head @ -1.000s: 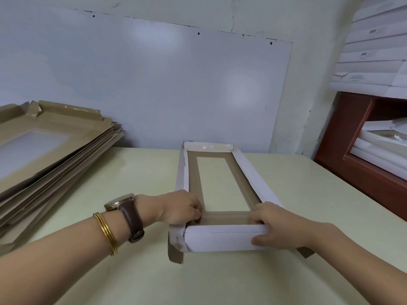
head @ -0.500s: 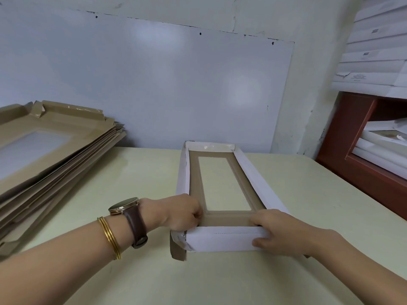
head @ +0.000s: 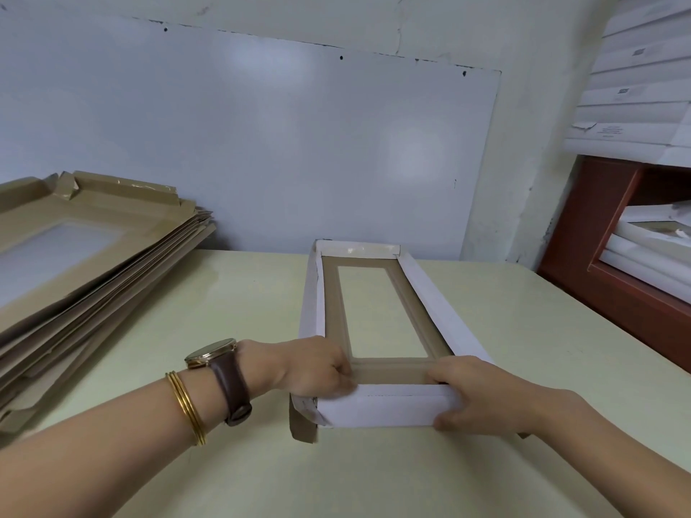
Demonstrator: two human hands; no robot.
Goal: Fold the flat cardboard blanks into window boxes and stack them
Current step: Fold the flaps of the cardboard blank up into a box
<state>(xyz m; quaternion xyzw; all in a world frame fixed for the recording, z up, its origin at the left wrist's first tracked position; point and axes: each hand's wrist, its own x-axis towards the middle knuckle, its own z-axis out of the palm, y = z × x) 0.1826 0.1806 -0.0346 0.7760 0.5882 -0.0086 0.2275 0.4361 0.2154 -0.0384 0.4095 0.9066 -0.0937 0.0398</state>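
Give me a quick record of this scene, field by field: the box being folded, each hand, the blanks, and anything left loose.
box in work: window box on the table, white walls raised, window panel down
left: left hand pinches the near wall at its left corner
right: right hand grips the near wall at its right corner, thumb on the outer face
loose part: brown flap sticks out at the near left corner
supply: flat blanks stacked at the table's left
output: white boxes stacked at the right
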